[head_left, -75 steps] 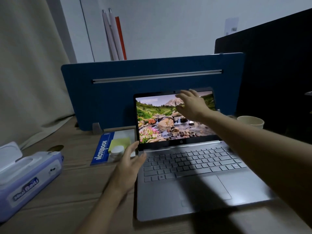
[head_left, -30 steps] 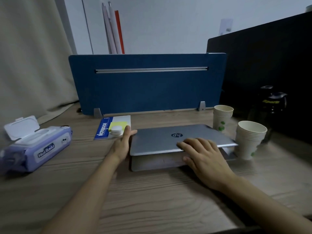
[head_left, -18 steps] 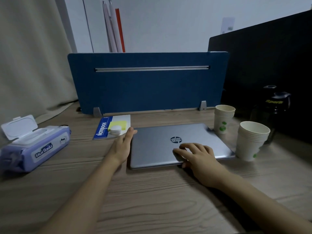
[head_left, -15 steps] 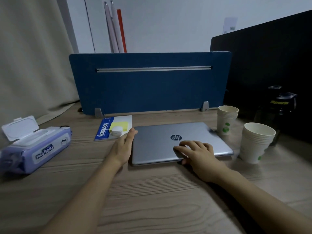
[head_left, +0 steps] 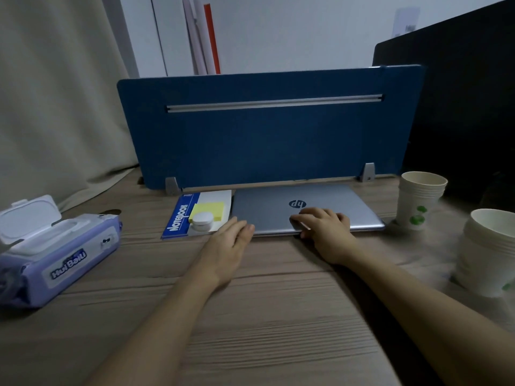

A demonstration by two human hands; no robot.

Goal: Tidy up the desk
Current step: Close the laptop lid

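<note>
- Head view: your right hand (head_left: 323, 227) lies on the near edge of the closed silver laptop (head_left: 278, 207), fingers bent over the lid and the thumb down at the front edge, so it grips that edge.
- Your left hand (head_left: 228, 240) sits flat and relaxed on the wooden desk (head_left: 250, 330), holding nothing, its fingertips touching the laptop's near left corner.
- The laptop lies lid down with its logo just beyond your right fingers; its far edge is close against the foot of the blue divider panel (head_left: 264, 140).
- Just beyond your left hand and a little to its left lies a blue notebook (head_left: 178, 215), with a yellow sticky-note pad (head_left: 209, 213) on it and a small white round object (head_left: 203, 220) resting on the pad's near corner.
- Well to the left of your left hand is a purple wet-wipe pack (head_left: 55, 254) with its white flip lid standing open.
- To the right of your right hand stands a stack of paper cups (head_left: 418, 199) near the laptop's right corner; a second cup stack (head_left: 487, 252) stands nearer you, further right.
</note>
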